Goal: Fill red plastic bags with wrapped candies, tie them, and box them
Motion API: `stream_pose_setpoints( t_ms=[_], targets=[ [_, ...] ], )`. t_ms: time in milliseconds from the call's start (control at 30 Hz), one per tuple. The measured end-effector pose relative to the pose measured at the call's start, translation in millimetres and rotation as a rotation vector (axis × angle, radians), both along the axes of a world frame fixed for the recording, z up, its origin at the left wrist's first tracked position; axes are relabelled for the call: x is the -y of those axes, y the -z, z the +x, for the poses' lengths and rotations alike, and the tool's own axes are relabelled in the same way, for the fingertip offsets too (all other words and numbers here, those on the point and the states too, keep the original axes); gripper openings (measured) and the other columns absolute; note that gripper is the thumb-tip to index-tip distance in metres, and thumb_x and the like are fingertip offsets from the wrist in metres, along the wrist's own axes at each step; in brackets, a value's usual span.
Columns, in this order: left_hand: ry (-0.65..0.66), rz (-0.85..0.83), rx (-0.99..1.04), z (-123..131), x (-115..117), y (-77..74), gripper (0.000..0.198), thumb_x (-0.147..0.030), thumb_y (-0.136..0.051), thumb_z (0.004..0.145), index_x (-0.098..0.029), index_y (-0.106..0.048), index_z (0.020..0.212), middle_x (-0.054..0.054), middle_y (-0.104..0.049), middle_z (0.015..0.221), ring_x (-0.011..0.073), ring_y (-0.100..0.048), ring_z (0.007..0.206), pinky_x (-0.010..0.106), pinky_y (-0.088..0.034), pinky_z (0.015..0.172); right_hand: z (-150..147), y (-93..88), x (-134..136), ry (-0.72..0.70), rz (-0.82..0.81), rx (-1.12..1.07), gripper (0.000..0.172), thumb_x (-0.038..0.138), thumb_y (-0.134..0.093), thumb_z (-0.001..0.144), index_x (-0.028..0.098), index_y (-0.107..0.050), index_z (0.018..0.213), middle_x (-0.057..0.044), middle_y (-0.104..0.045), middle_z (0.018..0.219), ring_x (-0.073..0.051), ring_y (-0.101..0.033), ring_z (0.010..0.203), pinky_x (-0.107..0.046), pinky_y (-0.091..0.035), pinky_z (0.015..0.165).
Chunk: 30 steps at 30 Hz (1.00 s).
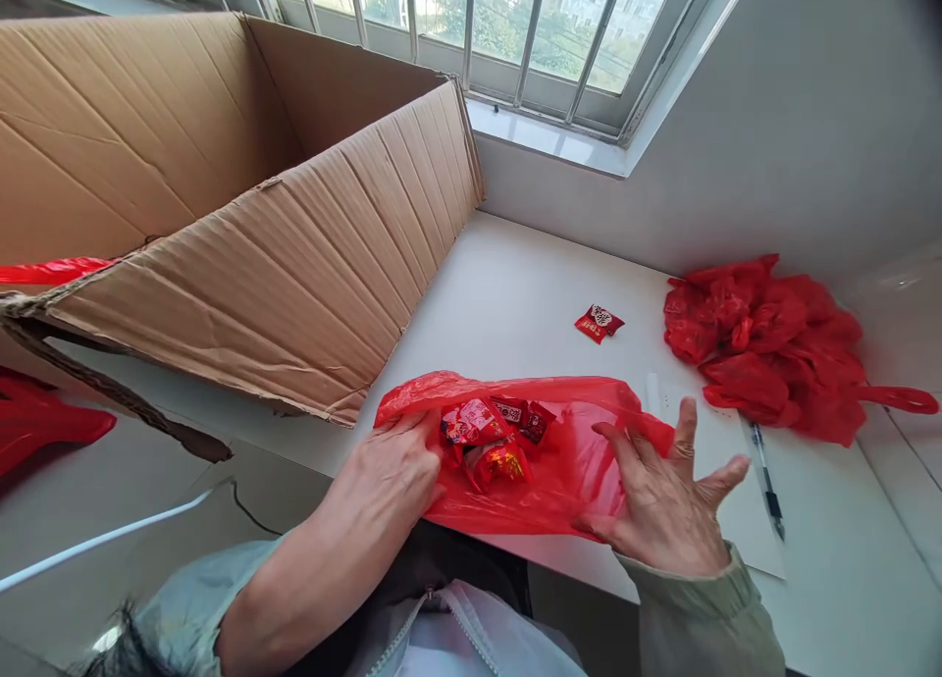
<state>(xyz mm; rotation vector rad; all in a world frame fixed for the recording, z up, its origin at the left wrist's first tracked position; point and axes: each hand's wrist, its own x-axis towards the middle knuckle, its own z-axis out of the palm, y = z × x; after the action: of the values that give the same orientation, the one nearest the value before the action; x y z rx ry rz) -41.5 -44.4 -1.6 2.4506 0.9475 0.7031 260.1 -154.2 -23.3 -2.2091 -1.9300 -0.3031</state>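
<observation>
A red plastic bag [566,442] lies flat on the white table [507,294] right in front of me. My left hand [393,476] rests at its left edge with fingers curled onto a few red-wrapped candies [490,437] lying at the bag's mouth. At the bag's right side, my right hand [666,495] is spread with its fingers apart, the fingertips touching the plastic. One loose red candy packet [599,322] lies further back on the table.
A large open cardboard box [242,226] fills the left, its flap leaning over the table. A heap of red plastic bags [772,348] sits at the right, with a pen [766,481] on white paper beside it. More red plastic [36,427] lies far left.
</observation>
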Motion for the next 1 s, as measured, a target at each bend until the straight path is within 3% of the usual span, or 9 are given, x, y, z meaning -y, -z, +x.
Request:
stream_pose_setpoints(
  t_ms=[233,333,467,600,633,700,767,867,1000],
  targets=[
    [0.145,-0.019,-0.396,31.7,-3.8,-37.2,0.026,-0.034,-0.046,0.094,-0.020,-0.067,0.088,0.006,-0.063,0.104,0.0223,-0.058,0.102,0.038,-0.045,0.097,-5.4,-28.4,2.1,0.175,-0.182,0.073,0.057,0.034,-0.053,0.076,0.023,-0.051,0.132,-0.012,-0.058,0.127,-0.044,0.012,0.141,-0.085,-0.001,0.088],
    [0.131,0.028,-0.546,60.5,-9.6,-41.9,0.026,-0.037,-0.053,0.091,-0.019,-0.070,0.085,0.009,-0.064,0.105,0.0262,-0.059,0.098,0.042,-0.048,0.089,-29.2,-38.7,-2.6,0.172,-0.116,0.095,0.046,0.023,-0.050,0.080,0.021,-0.058,0.126,-0.015,-0.061,0.123,-0.046,0.000,0.141,-0.086,-0.003,0.087],
    [0.102,0.022,-0.650,90.6,-21.6,-33.8,0.024,-0.032,-0.054,0.091,-0.015,-0.070,0.085,0.010,-0.067,0.098,0.0292,-0.061,0.095,0.042,-0.052,0.080,-72.4,-47.2,-17.6,0.022,0.139,0.055,0.033,0.015,-0.042,0.089,0.024,-0.064,0.112,-0.007,-0.060,0.129,-0.038,-0.034,0.135,-0.074,0.005,0.103],
    [0.062,0.015,-0.682,89.7,-22.1,-7.7,0.031,-0.006,-0.044,0.090,-0.015,-0.060,0.115,0.011,-0.065,0.111,0.0249,-0.064,0.096,0.036,-0.055,0.076,-99.7,-22.5,-41.4,-0.103,0.078,-0.103,0.021,0.015,-0.048,0.089,0.020,-0.067,0.097,-0.006,-0.071,0.107,-0.026,-0.060,0.111,-0.053,-0.029,0.108],
    [0.054,0.017,-0.698,85.5,-20.5,1.3,0.039,-0.001,-0.043,0.086,-0.015,-0.058,0.119,0.011,-0.065,0.115,0.0249,-0.064,0.098,0.035,-0.055,0.077,-101.4,-11.6,-46.7,-0.104,0.006,-0.127,0.019,0.014,-0.050,0.088,0.020,-0.067,0.096,-0.007,-0.072,0.104,-0.026,-0.062,0.106,-0.050,-0.037,0.103],
    [0.110,0.143,-0.588,77.4,-18.1,18.7,0.053,0.005,-0.038,0.083,-0.017,-0.050,0.130,0.011,-0.050,0.138,0.0269,-0.048,0.127,0.041,-0.046,0.099,-99.8,9.9,-54.4,-0.073,-0.114,-0.145,0.024,0.013,-0.055,0.083,0.019,-0.066,0.103,-0.009,-0.070,0.110,-0.027,-0.063,0.103,-0.047,-0.046,0.093],
    [0.106,0.159,-0.535,73.8,-18.6,29.0,0.054,0.004,-0.037,0.083,-0.017,-0.046,0.132,0.012,-0.047,0.140,0.0283,-0.044,0.130,0.043,-0.043,0.102,-94.2,25.6,-57.0,-0.026,-0.171,-0.141,0.037,0.008,-0.056,0.078,0.020,-0.063,0.113,-0.009,-0.067,0.116,-0.027,-0.063,0.103,-0.044,-0.049,0.089],
    [0.065,0.062,-0.540,78.0,-26.4,23.5,0.042,-0.001,-0.039,0.086,-0.014,-0.049,0.125,0.014,-0.059,0.121,0.0276,-0.059,0.111,0.039,-0.050,0.087,-83.9,32.5,-53.2,-0.007,-0.230,-0.089,0.045,-0.001,-0.052,0.076,0.021,-0.062,0.113,-0.007,-0.069,0.108,-0.022,-0.066,0.090,-0.034,-0.053,0.077],
    [0.053,-0.050,-0.603,83.8,-41.0,-5.6,0.033,0.005,-0.036,0.081,-0.014,-0.055,0.101,0.008,-0.065,0.090,0.0240,-0.066,0.082,0.032,-0.051,0.067,-70.4,21.7,-42.6,-0.061,-0.248,-0.071,0.046,-0.004,-0.048,0.074,0.022,-0.065,0.108,-0.006,-0.069,0.101,-0.020,-0.066,0.083,-0.027,-0.050,0.062]
  ],
)
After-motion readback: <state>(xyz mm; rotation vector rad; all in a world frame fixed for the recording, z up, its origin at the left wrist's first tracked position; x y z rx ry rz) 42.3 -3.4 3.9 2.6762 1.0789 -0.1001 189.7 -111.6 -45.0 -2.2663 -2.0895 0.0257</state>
